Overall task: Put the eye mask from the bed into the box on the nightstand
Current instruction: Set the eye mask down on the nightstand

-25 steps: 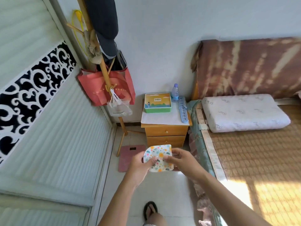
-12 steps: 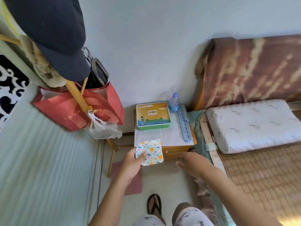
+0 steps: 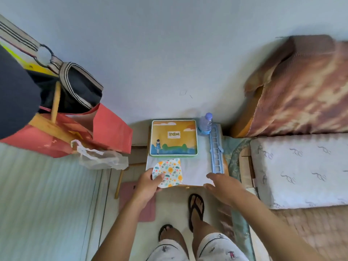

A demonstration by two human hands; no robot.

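Eye mask point(image 3: 168, 172) pinched in left hand point(image 3: 148, 183) (box point(image 3: 173, 137) lid shut), right hand point(image 3: 223, 185) empty, spread.

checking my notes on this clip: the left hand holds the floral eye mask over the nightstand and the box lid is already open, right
Not quite. The head view shows the box lid closed, its illustrated top flat and facing up. The rest holds: the left hand holds the floral eye mask over the front of the nightstand, while the right hand is empty.
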